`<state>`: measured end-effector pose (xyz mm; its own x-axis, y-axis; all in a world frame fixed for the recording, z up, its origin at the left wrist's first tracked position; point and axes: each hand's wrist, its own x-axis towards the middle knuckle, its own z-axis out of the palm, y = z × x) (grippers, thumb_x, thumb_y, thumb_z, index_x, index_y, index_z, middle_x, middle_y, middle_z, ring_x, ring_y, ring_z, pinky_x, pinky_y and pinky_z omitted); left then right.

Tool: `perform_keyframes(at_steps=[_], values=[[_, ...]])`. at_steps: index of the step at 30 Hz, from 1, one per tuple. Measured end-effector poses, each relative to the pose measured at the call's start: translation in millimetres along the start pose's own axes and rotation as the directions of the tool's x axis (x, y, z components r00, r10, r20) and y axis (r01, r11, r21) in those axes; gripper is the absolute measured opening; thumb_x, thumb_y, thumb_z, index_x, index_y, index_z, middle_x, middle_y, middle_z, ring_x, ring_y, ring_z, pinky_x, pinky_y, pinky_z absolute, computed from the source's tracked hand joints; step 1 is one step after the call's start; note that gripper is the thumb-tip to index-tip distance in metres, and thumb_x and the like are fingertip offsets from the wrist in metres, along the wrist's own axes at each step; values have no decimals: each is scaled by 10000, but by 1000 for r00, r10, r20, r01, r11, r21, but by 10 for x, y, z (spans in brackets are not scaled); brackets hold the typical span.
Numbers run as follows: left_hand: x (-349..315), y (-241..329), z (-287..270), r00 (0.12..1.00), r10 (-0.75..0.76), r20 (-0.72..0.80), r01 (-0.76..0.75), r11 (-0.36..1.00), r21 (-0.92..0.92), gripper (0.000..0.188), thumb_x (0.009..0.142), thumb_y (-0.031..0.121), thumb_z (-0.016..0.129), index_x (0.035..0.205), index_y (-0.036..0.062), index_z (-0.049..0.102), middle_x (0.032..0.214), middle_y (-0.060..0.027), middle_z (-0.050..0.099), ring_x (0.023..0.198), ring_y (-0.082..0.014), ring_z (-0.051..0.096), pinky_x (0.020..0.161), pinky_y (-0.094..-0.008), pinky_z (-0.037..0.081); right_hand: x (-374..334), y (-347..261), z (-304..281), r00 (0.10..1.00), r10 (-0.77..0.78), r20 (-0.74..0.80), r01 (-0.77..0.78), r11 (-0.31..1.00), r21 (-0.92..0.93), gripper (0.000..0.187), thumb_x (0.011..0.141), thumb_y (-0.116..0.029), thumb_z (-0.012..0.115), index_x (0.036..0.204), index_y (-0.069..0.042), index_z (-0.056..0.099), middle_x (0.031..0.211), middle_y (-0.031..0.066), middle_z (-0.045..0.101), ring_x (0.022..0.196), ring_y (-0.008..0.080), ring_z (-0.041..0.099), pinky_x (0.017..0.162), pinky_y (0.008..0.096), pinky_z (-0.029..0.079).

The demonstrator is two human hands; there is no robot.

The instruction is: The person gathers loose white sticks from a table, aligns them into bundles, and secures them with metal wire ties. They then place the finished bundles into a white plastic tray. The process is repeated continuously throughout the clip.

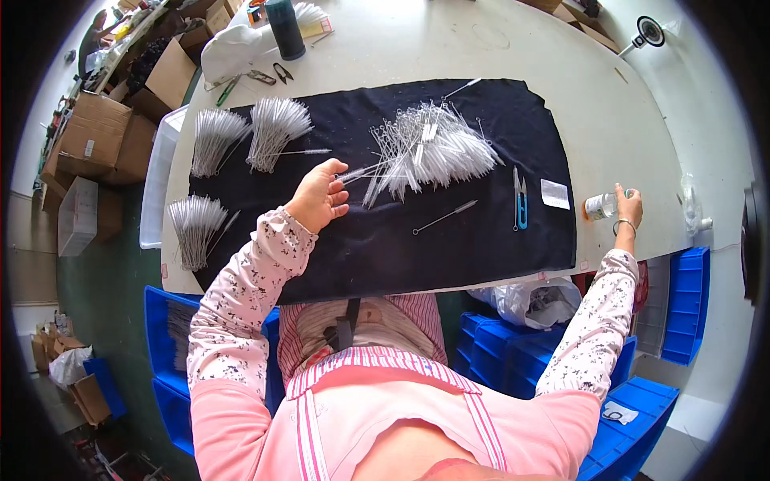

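Observation:
My left hand (322, 197) is raised over the black cloth (361, 260), its thumb and fingers closed on a thin wire brush (358, 174) that points right toward the big heap. That heap of white-bristled wire brushes (441, 148) lies loose at the middle of the cloth. Out at the right, my right hand (630, 207) grips a small clear glass jar (600, 206), tilted on its side, with something orange at its left end. One single brush (445, 217) rests apart, below the heap. Blue-handled thread snips (522, 208) lie between heap and jar.
Three brush bundles (216, 143) are laid along the cloth's left side. A white paper slip (554, 194) sits near its right edge. At the back of the table (417, 48) stand a dark cylinder (285, 30) and more snips (281, 73). Blue crates (513, 345) are below the near edge.

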<state>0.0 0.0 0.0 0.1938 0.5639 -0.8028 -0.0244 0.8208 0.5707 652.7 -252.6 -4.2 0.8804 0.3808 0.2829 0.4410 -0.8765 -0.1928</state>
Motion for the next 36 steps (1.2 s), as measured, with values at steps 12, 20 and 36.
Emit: perform_keyframes(at_steps=[12, 20, 36], values=[[137, -78, 291, 430, 761, 485, -375, -338, 863, 346, 715, 311, 719, 1016, 146, 671, 1007, -71, 600, 1007, -285, 554, 863, -409, 434, -850, -1819, -428, 711, -590, -382, 646, 763, 22, 231, 912, -320, 554, 953, -121, 665, 881, 123, 669, 761, 309, 646, 639, 414, 514], [482, -57, 434, 740, 505, 444, -335, -296, 895, 192, 813, 232, 580, 920, 131, 702, 1008, -111, 637, 976, -301, 603, 847, -425, 452, -2404, -3869, -251, 560, -824, 90, 767, 556, 319, 557, 759, -590, 610, 1045, -113, 643, 1026, 133, 656, 1011, 298, 611, 823, 442, 476], [276, -67, 221, 455, 577, 678, -387, -558, 734, 94, 760, 129, 600, 790, 119, 688, 816, -91, 656, 849, -270, 637, 757, -394, 481, -2522, -3686, -62, 526, -831, 182, 801, 556, 223, 383, 713, -163, 596, 1089, -110, 640, 1087, 111, 611, 1023, 304, 582, 874, 430, 467]])
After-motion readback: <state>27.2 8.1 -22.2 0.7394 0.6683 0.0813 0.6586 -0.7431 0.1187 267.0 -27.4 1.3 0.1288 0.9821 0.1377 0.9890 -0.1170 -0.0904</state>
